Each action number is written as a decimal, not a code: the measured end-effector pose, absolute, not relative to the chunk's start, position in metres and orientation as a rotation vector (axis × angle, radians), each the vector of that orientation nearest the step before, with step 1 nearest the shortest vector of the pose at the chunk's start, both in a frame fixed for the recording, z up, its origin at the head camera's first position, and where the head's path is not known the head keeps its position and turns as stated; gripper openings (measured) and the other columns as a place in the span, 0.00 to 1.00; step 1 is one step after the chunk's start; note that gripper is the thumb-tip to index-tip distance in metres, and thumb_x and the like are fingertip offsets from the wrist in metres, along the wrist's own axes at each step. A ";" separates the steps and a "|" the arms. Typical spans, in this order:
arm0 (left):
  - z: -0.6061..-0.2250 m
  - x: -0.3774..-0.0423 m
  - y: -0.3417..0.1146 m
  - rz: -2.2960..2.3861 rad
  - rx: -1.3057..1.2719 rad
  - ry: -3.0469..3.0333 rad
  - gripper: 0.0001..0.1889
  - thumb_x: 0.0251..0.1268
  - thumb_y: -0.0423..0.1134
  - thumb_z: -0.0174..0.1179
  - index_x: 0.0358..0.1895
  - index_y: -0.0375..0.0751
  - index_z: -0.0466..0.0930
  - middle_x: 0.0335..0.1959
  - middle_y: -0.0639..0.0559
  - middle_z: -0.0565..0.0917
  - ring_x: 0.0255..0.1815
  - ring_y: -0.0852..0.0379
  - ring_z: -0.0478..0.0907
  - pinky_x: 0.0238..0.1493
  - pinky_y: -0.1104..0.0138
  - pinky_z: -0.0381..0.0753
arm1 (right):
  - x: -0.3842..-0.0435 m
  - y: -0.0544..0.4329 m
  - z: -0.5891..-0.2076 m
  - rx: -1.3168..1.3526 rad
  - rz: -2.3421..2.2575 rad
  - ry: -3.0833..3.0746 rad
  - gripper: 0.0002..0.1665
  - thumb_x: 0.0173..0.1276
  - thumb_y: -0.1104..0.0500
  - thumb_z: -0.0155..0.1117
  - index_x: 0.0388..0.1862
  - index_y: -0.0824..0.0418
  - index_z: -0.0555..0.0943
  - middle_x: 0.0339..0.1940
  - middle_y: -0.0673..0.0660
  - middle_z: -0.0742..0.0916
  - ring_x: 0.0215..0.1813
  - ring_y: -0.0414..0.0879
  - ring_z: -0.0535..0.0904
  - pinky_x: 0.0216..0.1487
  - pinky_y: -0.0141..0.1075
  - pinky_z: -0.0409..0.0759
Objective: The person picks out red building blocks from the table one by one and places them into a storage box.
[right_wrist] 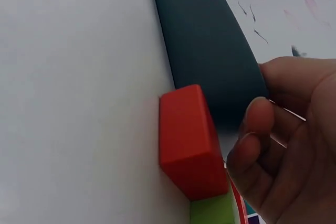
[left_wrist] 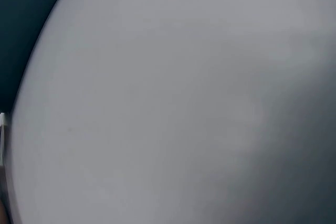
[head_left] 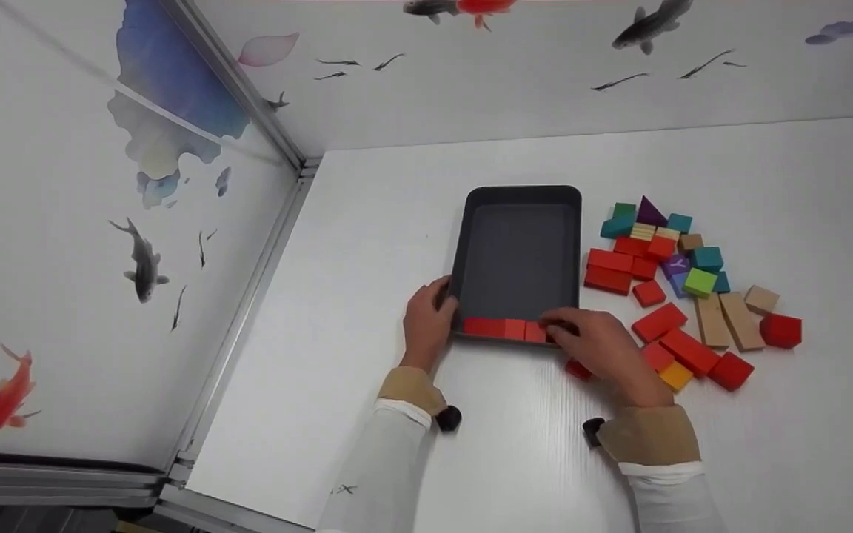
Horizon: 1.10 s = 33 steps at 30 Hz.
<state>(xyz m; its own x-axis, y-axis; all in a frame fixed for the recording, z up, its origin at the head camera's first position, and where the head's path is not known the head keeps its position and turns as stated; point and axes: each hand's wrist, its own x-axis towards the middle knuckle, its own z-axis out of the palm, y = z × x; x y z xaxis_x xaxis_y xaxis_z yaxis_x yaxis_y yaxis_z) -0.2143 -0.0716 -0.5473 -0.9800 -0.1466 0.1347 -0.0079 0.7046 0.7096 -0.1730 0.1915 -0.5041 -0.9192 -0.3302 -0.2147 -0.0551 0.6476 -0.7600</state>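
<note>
A dark grey rectangular tray (head_left: 523, 252) lies on the white table. Along its near inner wall runs a row of red blocks (head_left: 484, 326). My left hand (head_left: 426, 326) grips the tray's left side close to the near corner, thumb over the rim. At the near right corner, my right hand (head_left: 593, 340) reaches over the rim, thumb and fingertips pinching the red block (head_left: 534, 331) at the row's right end. In the right wrist view, my curled fingers (right_wrist: 252, 150) are beside the tray's outer wall (right_wrist: 210, 35), and the pinching fingertips are hidden behind it.
Loose wooden blocks spread right of the tray: red (head_left: 610, 259), teal (head_left: 708, 257), light green (head_left: 700, 282), purple (head_left: 650, 212), plain wood (head_left: 712, 320) and yellow (head_left: 676, 375). One red block (right_wrist: 189, 135) sits just outside the tray's near right corner. Patterned walls (head_left: 471, 81) border the table.
</note>
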 end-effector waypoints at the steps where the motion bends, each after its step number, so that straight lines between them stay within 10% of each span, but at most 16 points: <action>1: -0.547 -0.215 -0.071 -1.136 0.124 -2.731 0.19 0.56 0.43 0.50 0.53 0.53 0.75 0.44 0.56 0.78 0.46 0.60 0.72 0.49 0.64 0.70 | -0.173 0.192 -0.504 -0.326 -1.157 2.525 0.23 0.59 0.50 0.60 0.55 0.47 0.74 0.50 0.52 0.79 0.51 0.51 0.71 0.50 0.48 0.72; 27: -0.548 -0.214 -0.072 -1.161 0.141 -2.720 0.20 0.56 0.44 0.49 0.54 0.54 0.75 0.45 0.57 0.77 0.47 0.61 0.71 0.51 0.65 0.69 | -0.166 0.182 -0.491 -0.362 -1.098 2.324 0.27 0.62 0.49 0.57 0.61 0.37 0.67 0.59 0.50 0.72 0.28 0.47 0.76 0.31 0.36 0.75; 33: -0.547 -0.216 -0.071 -1.149 0.151 -2.721 0.20 0.55 0.44 0.48 0.54 0.54 0.75 0.46 0.57 0.78 0.48 0.61 0.71 0.51 0.65 0.69 | -0.168 0.196 -0.489 -0.502 -1.164 2.419 0.25 0.65 0.54 0.53 0.61 0.39 0.68 0.67 0.45 0.64 0.50 0.52 0.74 0.42 0.42 0.76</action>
<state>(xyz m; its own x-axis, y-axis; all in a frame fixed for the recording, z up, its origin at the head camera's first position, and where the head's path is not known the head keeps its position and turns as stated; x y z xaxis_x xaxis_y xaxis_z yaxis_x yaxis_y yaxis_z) -0.2161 -0.0708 -0.5474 -0.9779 -0.1646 0.1290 -0.0222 0.6953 0.7184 -0.1684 0.1965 -0.4886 -0.8520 -0.4824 -0.2032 -0.1424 0.5871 -0.7969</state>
